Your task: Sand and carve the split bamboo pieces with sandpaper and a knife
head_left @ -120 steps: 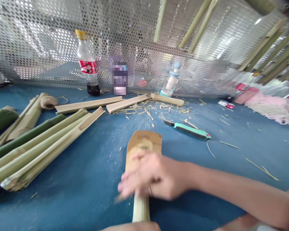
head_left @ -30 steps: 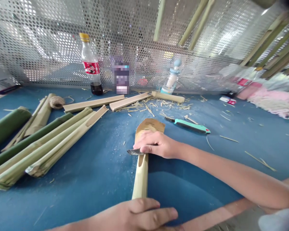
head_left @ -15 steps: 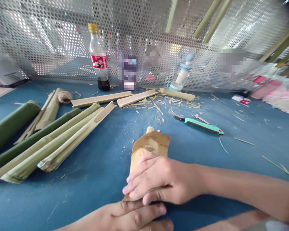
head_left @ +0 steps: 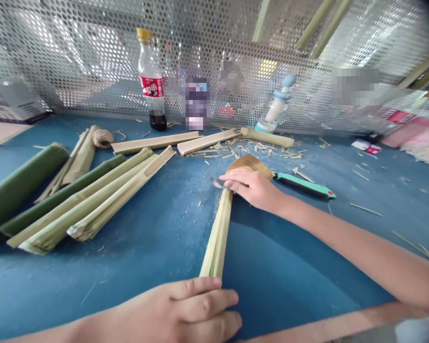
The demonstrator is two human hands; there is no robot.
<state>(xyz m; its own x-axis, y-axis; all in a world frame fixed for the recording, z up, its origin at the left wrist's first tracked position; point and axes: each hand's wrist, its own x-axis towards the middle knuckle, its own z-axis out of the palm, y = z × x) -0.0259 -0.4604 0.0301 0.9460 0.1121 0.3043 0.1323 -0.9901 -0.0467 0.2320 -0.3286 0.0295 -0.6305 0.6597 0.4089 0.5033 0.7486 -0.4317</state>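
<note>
A split bamboo piece lies on the blue tabletop, pointing away from me. My left hand is wrapped over its near end, which is hidden under the fingers. At the far end, my right hand grips a sheet of sandpaper. The sheet is bent over the bamboo, its brown back standing up beyond the fingers and a dark grey edge showing on the left. Just to the right of that hand rests a knife with a turquoise and black handle; its blade end is covered by the sandpaper.
Several bamboo lengths and a thick green bamboo tube lie at the left, by a twine ball. A cola bottle and a blue-topped bottle stand before the perforated metal screen. Shavings litter the back.
My right hand has slid the sandpaper away from me, from near my left hand to the bamboo's far end, uncovering its length. My left hand stays at the near end. The view has shifted slightly.
</note>
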